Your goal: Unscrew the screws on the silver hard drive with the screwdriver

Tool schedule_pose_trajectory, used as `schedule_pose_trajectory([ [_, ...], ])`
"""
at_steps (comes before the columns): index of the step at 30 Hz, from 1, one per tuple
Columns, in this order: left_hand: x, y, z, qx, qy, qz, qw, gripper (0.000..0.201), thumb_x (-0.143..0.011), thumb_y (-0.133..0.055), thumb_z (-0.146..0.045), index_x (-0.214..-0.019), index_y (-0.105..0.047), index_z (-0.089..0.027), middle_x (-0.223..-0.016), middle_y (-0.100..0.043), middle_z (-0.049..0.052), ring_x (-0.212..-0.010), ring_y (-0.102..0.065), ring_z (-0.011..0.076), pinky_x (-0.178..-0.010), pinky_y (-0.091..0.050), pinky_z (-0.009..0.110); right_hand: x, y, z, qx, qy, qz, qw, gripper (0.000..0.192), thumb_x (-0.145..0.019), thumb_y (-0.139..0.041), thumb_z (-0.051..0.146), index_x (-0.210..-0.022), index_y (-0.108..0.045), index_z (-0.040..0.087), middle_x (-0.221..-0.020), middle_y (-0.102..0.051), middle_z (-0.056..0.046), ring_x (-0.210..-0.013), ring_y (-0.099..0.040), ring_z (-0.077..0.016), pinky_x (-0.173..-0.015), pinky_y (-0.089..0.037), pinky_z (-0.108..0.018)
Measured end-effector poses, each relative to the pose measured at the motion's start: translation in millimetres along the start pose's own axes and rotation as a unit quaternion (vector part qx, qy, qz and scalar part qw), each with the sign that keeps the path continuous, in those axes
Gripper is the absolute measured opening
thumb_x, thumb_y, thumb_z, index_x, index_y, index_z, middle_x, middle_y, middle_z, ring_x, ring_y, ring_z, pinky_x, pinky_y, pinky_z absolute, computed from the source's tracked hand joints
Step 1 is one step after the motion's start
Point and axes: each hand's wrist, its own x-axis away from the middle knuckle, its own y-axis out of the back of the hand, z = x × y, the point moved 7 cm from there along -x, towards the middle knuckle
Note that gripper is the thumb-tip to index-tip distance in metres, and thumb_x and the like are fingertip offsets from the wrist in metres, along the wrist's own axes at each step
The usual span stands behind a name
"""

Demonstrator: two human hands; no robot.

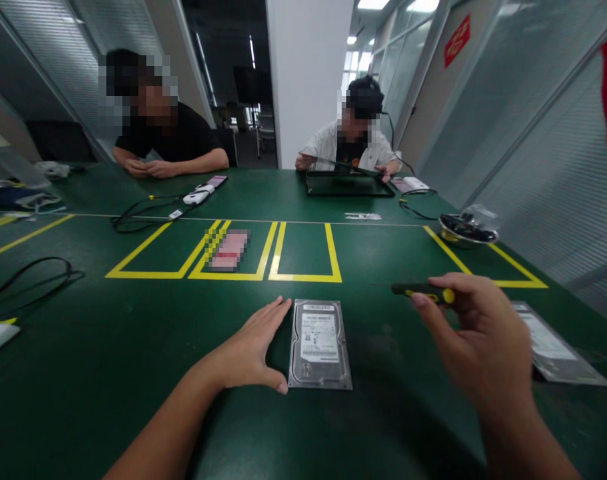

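A hard drive [320,340] with a white label lies flat on the green table in front of me. My left hand [250,350] rests at its left side, thumb and fingers spread apart, the tips at or very near the drive's edge. To the right of the drive, my right hand [476,327] is raised and grips a black and yellow screwdriver [423,292] by its handle. The thin shaft, pointing left, is hardly visible. Partly hidden behind my right hand, a second hard drive [558,343] lies on the table.
Yellow tape outlines [306,277] mark the table [148,347]; a pink phone [229,251] lies within one. A bowl [468,230] of dark items stands far right. Across the table sit two people, one [368,143] handling a black frame [350,185]. Cables [148,212] lie at left.
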Motion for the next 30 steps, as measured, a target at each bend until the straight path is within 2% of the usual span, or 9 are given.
schedule_pose_trajectory([
  [3,-2.6,-2.2,-0.6,-0.01,-0.018,-0.005,1.0,0.131,-0.062,-0.072,-0.076,-0.158,0.001,-0.024,-0.164,0.0,0.011,-0.149,-0.004,0.039,-0.12,-0.011,0.056,14.7,-3.1,-20.5,0.115,0.048,0.03,0.992,0.025,-0.093,-0.056,0.041,-0.094,-0.057,0.016,-0.089,-0.058,-0.005,-0.081,-0.058,-0.0186,-0.071,-0.047,-0.032],
  [8,-4.2,-2.7,-5.2,-0.018,-0.03,-0.005,0.999,0.13,-0.062,-0.072,-0.076,-0.158,0.001,-0.024,-0.163,-0.001,0.01,-0.148,-0.002,0.0399,-0.12,-0.009,0.057,51.5,-20.7,-51.0,0.196,0.09,0.09,0.972,0.031,-0.1,-0.04,0.043,-0.093,-0.053,0.015,-0.091,-0.056,-0.008,-0.08,-0.059,-0.0193,-0.067,-0.05,-0.03],
  [14,-3.9,-2.3,-8.7,-0.026,-0.031,-0.013,0.999,0.132,-0.06,-0.072,-0.077,-0.158,0.0,-0.023,-0.163,-0.003,0.01,-0.149,-0.003,0.0386,-0.12,-0.009,0.055,72.2,-33.4,-73.4,0.255,0.064,0.152,0.953,0.033,-0.101,-0.035,0.043,-0.094,-0.052,0.016,-0.094,-0.055,-0.008,-0.077,-0.06,-0.0192,-0.063,-0.052,-0.03],
  [20,-4.9,-5.2,-11.2,-0.045,-0.053,-0.02,0.997,0.131,-0.062,-0.07,-0.077,-0.157,0.003,-0.025,-0.163,-0.006,0.008,-0.15,-0.007,0.0336,-0.121,-0.003,0.052,76.5,-49.5,-91.6,0.333,0.028,0.218,0.917,0.021,-0.098,-0.047,0.037,-0.105,-0.058,0.02,-0.104,-0.058,-0.005,-0.068,-0.06,-0.0163,-0.047,-0.046,-0.026],
  [24,-4.9,-6.0,-14.2,-0.049,-0.065,-0.028,0.996,0.129,-0.064,-0.07,-0.076,-0.157,0.005,-0.025,-0.163,-0.008,0.009,-0.149,-0.009,0.034,-0.121,-0.002,0.052,74.8,-54.8,-101.4,0.326,0.004,0.23,0.917,0.022,-0.096,-0.052,0.036,-0.103,-0.061,0.018,-0.101,-0.059,-0.005,-0.073,-0.062,-0.0178,-0.049,-0.048,-0.026],
  [30,-4.5,-5.6,-17.6,-0.052,-0.069,-0.029,0.996,0.128,-0.066,-0.069,-0.075,-0.157,0.005,-0.025,-0.163,-0.009,0.011,-0.149,-0.011,0.0357,-0.12,-0.002,0.053,76.9,-59.6,-105.4,0.261,0.016,0.223,0.939,0.029,-0.097,-0.045,0.032,-0.111,-0.063,0.014,-0.109,-0.059,-0.009,-0.085,-0.064,-0.0202,-0.071,-0.057,-0.031],
])
